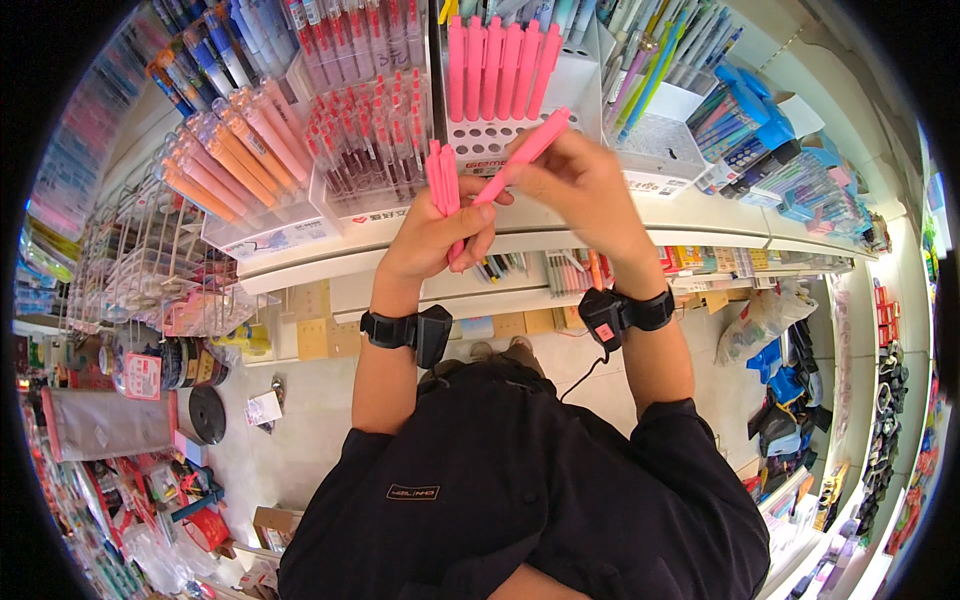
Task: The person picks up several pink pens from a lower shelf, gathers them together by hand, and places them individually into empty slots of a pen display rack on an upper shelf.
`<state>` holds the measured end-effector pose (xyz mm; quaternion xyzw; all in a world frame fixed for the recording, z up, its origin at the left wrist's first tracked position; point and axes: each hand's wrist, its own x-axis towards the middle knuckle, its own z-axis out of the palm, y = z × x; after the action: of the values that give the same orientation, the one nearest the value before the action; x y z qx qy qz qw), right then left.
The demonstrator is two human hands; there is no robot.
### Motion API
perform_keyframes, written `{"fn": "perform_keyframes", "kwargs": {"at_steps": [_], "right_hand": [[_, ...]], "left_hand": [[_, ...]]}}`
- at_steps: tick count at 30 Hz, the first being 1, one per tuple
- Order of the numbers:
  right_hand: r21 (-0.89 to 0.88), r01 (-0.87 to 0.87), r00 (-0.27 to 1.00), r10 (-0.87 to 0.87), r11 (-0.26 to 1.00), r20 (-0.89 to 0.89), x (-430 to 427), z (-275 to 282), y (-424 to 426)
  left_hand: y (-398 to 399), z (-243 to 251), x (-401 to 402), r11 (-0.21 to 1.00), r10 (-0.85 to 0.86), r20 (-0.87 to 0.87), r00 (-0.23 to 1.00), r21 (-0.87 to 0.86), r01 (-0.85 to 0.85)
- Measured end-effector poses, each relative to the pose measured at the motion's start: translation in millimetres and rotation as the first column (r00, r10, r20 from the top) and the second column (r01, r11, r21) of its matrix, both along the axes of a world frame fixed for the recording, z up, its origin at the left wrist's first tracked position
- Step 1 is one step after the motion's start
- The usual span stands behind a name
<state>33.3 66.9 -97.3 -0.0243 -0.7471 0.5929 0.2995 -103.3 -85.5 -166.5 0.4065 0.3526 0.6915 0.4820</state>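
My left hand is closed around a small bundle of pink pens, which stand up out of the fist. My right hand grips one pink pen slantwise, its lower end near the left fingers. Behind the hands is a white pen display rack with rows of round holes. Several pink pens stand side by side in its back part, while many holes in front show no pen. Both wrists wear black straps with small black boxes.
Left of the rack are red-capped pens and a clear bin of orange and pink pens. A white tray with assorted pens adjoins it on the right. The white shelf edge runs below the hands, above a lower shelf with goods.
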Motion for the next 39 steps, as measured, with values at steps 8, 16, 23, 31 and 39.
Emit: {"fn": "perform_keyframes", "kwargs": {"at_steps": [8, 16, 23, 31, 39], "right_hand": [[0.126, -0.115, 0.983, 0.095, 0.985, 0.155, 6.3, 2.1, -6.1], [0.245, 0.149, 0.987, -0.159, 0.958, 0.022, 11.7, 27.1, 23.8], [0.595, 0.392, 0.878, -0.478, 0.702, -0.014, -8.5, 46.8, 71.4], [0.638, 0.316, 0.877, -0.473, 0.702, 0.085, -22.2, 44.5, 81.1], [0.472, 0.124, 0.919, -0.28, 0.873, 0.278, -22.9, 54.2, 84.5]], "left_hand": [[-0.9, -4.0, 1.1, 0.999, 0.031, -0.021, 0.999, -0.017, -0.031], [6.1, 8.9, 14.8, 0.97, 0.194, -0.226, 0.955, -0.097, -0.221], [7.1, 9.9, 19.1, 0.946, 0.215, -0.311, 0.926, -0.169, -0.277], [8.4, 11.9, 16.2, 0.946, 0.193, -0.326, 0.925, -0.187, -0.263], [10.8, 8.3, 14.7, 0.95, 0.189, -0.329, 0.925, -0.177, -0.257]]}}
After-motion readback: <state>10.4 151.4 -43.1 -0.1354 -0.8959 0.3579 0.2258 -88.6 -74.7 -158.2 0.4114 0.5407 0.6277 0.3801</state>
